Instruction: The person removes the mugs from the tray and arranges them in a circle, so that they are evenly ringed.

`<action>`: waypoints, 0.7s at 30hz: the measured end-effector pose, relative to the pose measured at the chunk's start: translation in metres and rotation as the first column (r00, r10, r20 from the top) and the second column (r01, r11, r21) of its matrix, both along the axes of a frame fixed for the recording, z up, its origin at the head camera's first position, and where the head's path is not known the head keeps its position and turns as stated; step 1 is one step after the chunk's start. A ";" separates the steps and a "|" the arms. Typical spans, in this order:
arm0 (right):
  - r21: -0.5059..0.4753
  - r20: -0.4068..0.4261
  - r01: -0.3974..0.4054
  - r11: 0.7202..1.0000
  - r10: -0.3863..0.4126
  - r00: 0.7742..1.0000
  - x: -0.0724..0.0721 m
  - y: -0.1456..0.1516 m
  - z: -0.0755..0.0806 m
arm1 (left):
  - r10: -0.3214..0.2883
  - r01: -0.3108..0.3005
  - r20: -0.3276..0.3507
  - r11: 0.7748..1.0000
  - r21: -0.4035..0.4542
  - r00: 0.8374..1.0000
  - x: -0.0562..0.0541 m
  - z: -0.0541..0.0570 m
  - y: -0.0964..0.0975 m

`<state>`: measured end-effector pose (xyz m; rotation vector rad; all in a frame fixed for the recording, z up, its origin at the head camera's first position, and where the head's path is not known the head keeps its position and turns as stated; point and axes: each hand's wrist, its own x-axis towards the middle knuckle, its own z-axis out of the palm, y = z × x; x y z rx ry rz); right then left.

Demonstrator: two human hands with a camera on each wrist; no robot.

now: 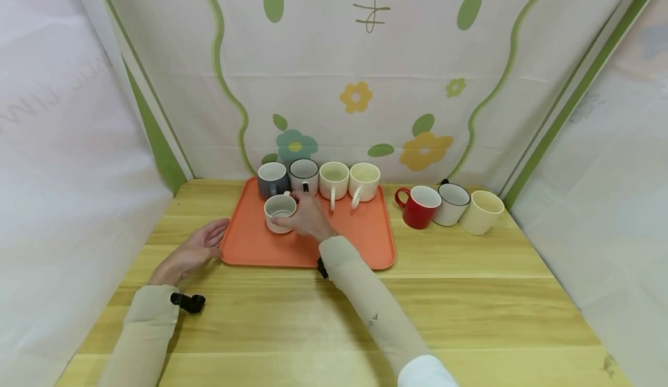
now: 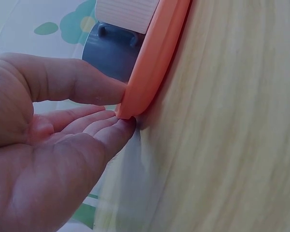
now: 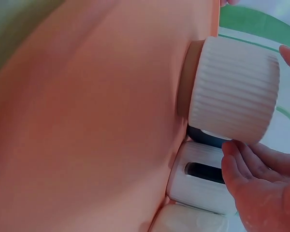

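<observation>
My right hand (image 1: 308,219) spans a white ribbed mug (image 1: 279,224), its thumb at the front rim and its fingers behind, by the handle. In the right wrist view the fingertips (image 3: 227,152) lie against the side of this mug (image 3: 234,89), whose tan base is close over the tray. My left hand (image 1: 195,248) holds the front left corner of the orange tray (image 1: 360,224), with thumb and fingers on either side of it. Behind, on the tray, stand a grey-blue mug (image 1: 271,187), a black-rimmed white mug (image 1: 313,187) and two cream mugs (image 1: 334,178).
To the right of the tray, a red mug (image 1: 417,210), a black-rimmed white mug (image 1: 446,213) and a pale yellow mug (image 1: 480,216) stand close together on the wooden table (image 1: 469,300). A flower-printed cloth (image 1: 323,102) hangs behind, with white cloth at both sides.
</observation>
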<state>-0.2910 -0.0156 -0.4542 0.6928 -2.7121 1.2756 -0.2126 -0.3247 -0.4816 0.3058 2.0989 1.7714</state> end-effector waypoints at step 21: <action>-0.004 0.045 0.063 0.998 -0.063 0.997 0.008 0.004 0.001 | 0.012 -0.012 -0.008 1.000 -0.010 1.000 0.000 0.001 0.002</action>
